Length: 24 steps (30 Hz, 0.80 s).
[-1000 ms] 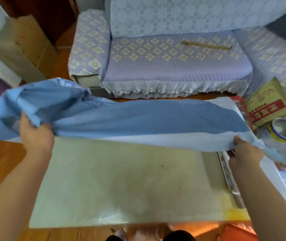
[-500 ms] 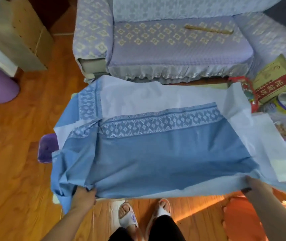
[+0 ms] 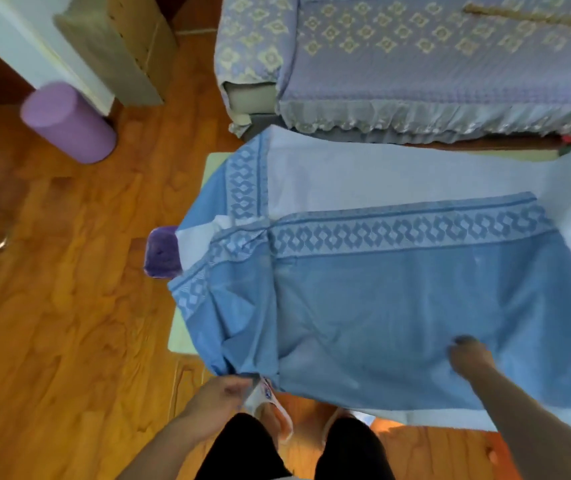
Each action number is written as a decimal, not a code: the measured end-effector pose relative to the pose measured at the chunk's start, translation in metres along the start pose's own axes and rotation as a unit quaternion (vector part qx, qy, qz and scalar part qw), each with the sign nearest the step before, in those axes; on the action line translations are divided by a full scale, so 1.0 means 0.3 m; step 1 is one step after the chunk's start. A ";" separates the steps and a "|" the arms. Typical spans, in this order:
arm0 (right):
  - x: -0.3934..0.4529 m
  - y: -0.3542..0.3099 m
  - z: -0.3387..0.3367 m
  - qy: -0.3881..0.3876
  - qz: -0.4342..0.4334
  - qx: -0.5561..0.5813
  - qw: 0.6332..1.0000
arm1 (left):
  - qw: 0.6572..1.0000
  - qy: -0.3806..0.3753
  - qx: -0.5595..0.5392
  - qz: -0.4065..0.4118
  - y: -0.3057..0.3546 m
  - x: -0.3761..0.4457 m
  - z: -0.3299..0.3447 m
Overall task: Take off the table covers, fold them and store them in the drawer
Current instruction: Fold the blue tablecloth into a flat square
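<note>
A blue table cover (image 3: 398,299) with a diamond-patterned border lies folded over on the low table (image 3: 214,161), its white underside showing along the far side. My left hand (image 3: 221,393) grips the bunched near-left corner of the cover at the table's front edge. Further right, my right hand (image 3: 469,353) lies on top of the blue cloth near the front edge; motion blur hides how its fingers lie. No drawer is in view.
A sofa (image 3: 415,64) with a patterned lilac cover stands just behind the table. A purple roll (image 3: 69,123) and a wooden box (image 3: 121,46) sit on the wood floor at the left. A purple stool (image 3: 163,251) pokes out under the table's left end.
The view has swung left. My right hand has moved from the cover's near-right edge onto the cloth's middle. My left hand still holds the near-left corner.
</note>
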State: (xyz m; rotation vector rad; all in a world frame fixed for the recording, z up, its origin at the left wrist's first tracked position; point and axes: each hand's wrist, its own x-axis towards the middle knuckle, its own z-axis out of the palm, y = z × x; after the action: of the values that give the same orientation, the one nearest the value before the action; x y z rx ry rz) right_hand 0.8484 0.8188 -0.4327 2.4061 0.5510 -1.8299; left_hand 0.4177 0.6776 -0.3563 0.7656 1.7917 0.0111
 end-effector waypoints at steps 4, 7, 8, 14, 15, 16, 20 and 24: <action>-0.245 -0.251 0.401 -0.029 -0.171 -0.124 0.977 | 0.990 0.082 -0.097 -0.054 -0.191 0.066 -0.176; -0.310 -0.385 0.719 -0.037 -0.271 -0.185 0.944 | 0.961 0.119 -0.229 -0.101 -0.247 0.135 -0.336; -0.348 -0.422 0.813 -0.034 -0.305 -0.203 0.930 | 0.951 0.118 -0.263 -0.111 -0.280 0.190 -0.383; -0.376 -0.459 1.330 -0.003 -0.307 -0.248 0.919 | 0.935 0.019 -0.332 -0.122 -0.367 0.621 -0.579; -0.363 -0.439 1.396 0.018 -0.290 -0.251 0.923 | 0.934 0.008 -0.336 -0.121 -0.366 0.690 -0.590; -0.353 -0.415 1.450 0.041 -0.270 -0.251 0.929 | 0.935 0.000 -0.337 -0.113 -0.361 0.752 -0.597; -0.405 -0.312 1.620 0.174 -0.238 -0.267 0.917 | 0.942 0.011 -0.322 -0.096 -0.312 0.879 -0.622; -0.459 -0.236 1.729 0.268 -0.314 -0.329 0.849 | 0.944 0.084 -0.273 -0.167 -0.294 0.896 -0.643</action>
State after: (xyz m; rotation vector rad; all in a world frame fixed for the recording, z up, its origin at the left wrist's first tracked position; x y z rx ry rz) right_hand 0.3176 0.7134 -0.4414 2.3015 1.8334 -0.7534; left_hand 0.1668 0.8114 -0.5469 0.0614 1.9317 0.3436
